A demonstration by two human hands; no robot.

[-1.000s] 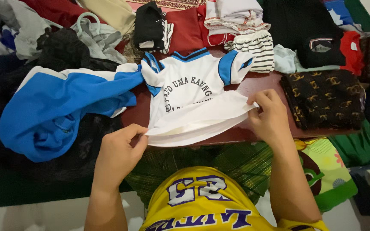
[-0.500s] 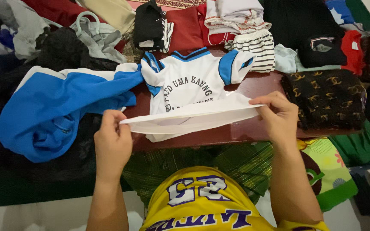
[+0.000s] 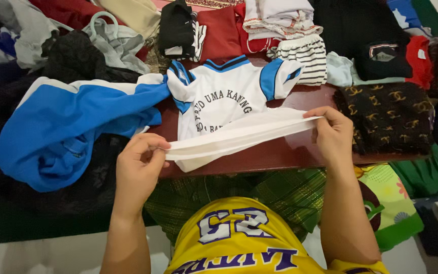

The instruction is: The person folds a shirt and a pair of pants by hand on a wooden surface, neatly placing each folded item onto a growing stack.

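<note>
A small white shirt (image 3: 224,101) with blue sleeves and black printed letters lies flat on a dark red table (image 3: 285,152). My left hand (image 3: 138,170) pinches the left corner of its bottom hem. The hem's right corner is pinched in my right hand (image 3: 333,134). Between the two hands the hem is lifted off the table and pulled taut into a narrow band, tilted up to the right. The shirt's collar and sleeves stay on the table.
A blue and white garment (image 3: 72,127) lies bunched at the left. Folded clothes line the back: a black stack (image 3: 177,30), red cloth (image 3: 219,35), a striped piece (image 3: 302,56). A dark patterned cloth (image 3: 386,116) lies at the right.
Both hands lifted the hem off the table, spread apart and stretched it flat. The left hand then came slightly down and in; the right hand moved a little farther right.
</note>
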